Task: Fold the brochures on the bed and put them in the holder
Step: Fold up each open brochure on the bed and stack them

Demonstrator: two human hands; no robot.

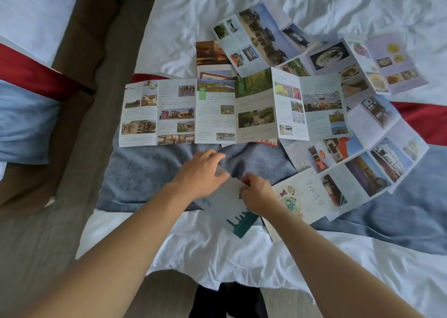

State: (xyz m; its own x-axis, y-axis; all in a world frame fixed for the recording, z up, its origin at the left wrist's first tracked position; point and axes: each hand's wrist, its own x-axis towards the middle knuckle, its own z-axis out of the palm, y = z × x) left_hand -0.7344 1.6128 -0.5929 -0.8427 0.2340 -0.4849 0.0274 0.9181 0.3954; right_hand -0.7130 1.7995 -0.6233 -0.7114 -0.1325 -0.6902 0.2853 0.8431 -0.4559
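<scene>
A folded pale brochure [227, 206] with a dark green skyline print lies on the blue bed runner near the bed's front edge. My left hand [200, 172] rests on its upper left corner, thumb lying on the paper. My right hand [256, 194] pinches its right edge. A long unfolded brochure [217, 112] with several photo panels stretches across the bed just beyond my hands. More unfolded brochures fan out at the right [362, 167] and at the back [261, 39]. No holder shows in this view.
The bed [217, 245] has a rumpled white sheet, a blue runner [145, 172] and a red band [423, 121] at the right. A grey carpeted gap [79, 172] separates it from a second bed [24, 51] at the left.
</scene>
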